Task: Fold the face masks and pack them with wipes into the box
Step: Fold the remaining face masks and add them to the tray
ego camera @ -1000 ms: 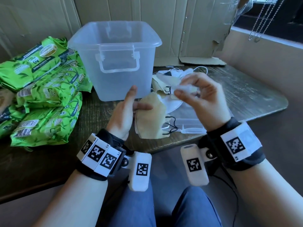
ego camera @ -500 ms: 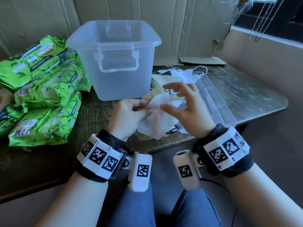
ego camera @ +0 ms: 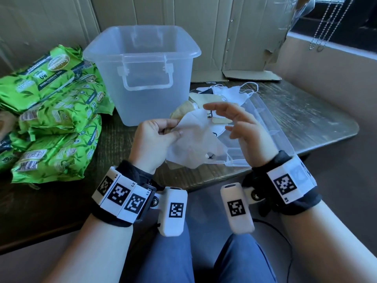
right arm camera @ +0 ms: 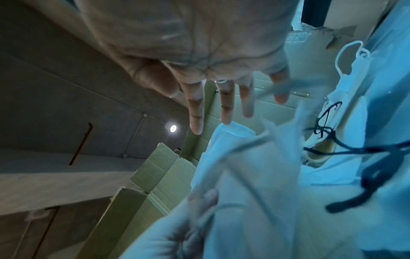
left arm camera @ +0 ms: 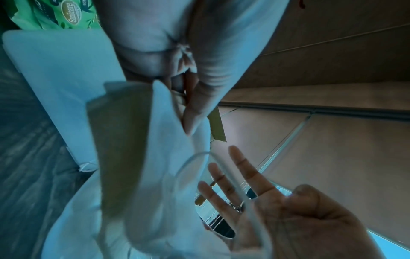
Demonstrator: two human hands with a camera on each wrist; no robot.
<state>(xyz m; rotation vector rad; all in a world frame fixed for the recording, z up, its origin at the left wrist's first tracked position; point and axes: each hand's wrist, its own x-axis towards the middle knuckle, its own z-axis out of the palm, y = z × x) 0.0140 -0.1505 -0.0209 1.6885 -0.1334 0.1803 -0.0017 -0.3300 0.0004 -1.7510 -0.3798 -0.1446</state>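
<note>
My left hand point(ego camera: 152, 139) has its grip pinched on the upper left edge of a white face mask point(ego camera: 193, 144), thumb and curled fingers closed on the fabric, with a beige mask point(ego camera: 181, 113) tucked behind it. The white mask hangs over the near edge of the tabletop point(ego camera: 306, 111). My right hand point(ego camera: 242, 129) hovers at about 3 o'clock from the mask with its grip loose, fingers spread and holding nothing. The clear plastic box point(ego camera: 142, 78) stands open at 12 o'clock, just beyond my hands. More masks point(ego camera: 230, 92) lie on the flat clear lid point(ego camera: 271, 129) at 1 o'clock. The green packs of wipes point(ego camera: 55, 111) are heaped at 9 to 10 o'clock, beside the box.
</note>
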